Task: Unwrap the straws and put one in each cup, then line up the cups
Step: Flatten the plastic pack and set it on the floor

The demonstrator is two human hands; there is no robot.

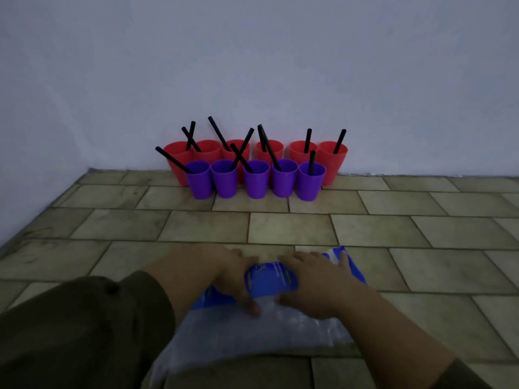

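- Head view: pressing down on a blue-and-clear plastic bag point(271, 279) on the tiled floor point(393, 226), left hand point(233, 272) and right hand point(314, 282) both curled over the folded blue end.
- Standing against the wall point(252, 66): six red cups point(332, 161) behind, five purple cups point(255, 179) just in front, a black straw point(339, 141) leaning in each.
- Looking close to finished, both rows already lined up.
- Risking a toppled front cup if swinging the bag forward carelessly; straws leaning loose, likely spilling out.
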